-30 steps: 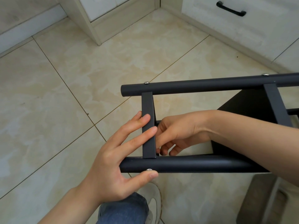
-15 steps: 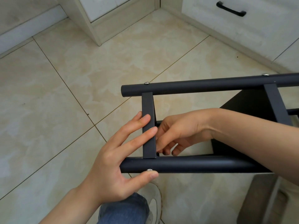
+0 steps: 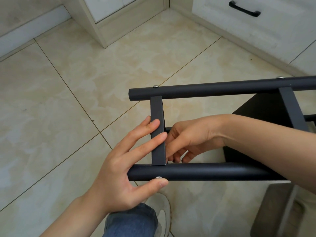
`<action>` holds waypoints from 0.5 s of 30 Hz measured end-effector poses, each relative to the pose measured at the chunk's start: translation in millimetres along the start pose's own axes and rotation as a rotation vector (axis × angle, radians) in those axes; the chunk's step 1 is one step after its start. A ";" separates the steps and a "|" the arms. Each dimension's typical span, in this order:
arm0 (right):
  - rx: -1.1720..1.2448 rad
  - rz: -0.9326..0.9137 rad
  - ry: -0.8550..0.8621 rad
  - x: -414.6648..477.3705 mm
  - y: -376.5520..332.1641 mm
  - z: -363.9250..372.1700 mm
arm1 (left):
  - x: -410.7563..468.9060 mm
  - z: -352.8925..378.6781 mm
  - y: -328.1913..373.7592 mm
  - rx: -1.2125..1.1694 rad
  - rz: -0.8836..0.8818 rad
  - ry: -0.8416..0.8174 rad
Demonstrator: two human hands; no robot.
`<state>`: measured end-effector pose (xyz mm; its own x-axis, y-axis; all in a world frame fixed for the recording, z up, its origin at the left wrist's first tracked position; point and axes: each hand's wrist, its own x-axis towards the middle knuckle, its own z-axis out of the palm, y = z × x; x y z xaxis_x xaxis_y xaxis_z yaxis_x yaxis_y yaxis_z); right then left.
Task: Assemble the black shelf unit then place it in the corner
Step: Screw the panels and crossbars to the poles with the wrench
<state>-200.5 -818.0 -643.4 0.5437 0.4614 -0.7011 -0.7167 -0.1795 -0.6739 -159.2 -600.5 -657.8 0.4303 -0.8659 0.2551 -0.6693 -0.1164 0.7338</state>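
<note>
The black shelf unit lies on its side above the tiled floor. Its far tube (image 3: 222, 89) and near tube (image 3: 205, 174) run left to right, joined by a flat crossbar (image 3: 156, 108). A black panel (image 3: 266, 106) and a second crossbar (image 3: 290, 106) show at the right. My left hand (image 3: 119, 171) lays straight fingers on the crossbar, thumb tip beside a silver screw (image 3: 158, 177) in the near tube. My right hand (image 3: 191, 139) reaches inside the frame behind the crossbar with curled fingers. Its fingertips are hidden, so what they hold is unclear.
White cabinets meet in a corner at the top: one with a black handle (image 3: 244, 9) at the right, another (image 3: 102, 17) at the left. My jeans leg and shoe (image 3: 162, 211) are below the frame. A grey object (image 3: 273, 211) stands at the bottom right.
My right hand's fingers have shifted slightly behind the crossbar. The left hand and the frame have stayed in place.
</note>
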 end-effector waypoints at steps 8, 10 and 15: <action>0.022 -0.018 -0.001 1.8 -0.4 1.3 | -1.7 -0.5 0.0 0.002 0.010 0.002; 0.010 -0.017 -0.016 -1.1 -1.0 -0.7 | -0.1 -0.4 0.5 0.002 0.005 0.001; -0.024 -0.004 0.022 4.0 -0.7 2.7 | -0.5 -0.7 -0.3 -0.004 0.002 0.001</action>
<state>-199.0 -813.7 -645.1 0.5561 0.4425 -0.7036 -0.7042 -0.1988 -0.6816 -158.7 -599.7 -657.7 0.4293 -0.8657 0.2575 -0.6681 -0.1125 0.7355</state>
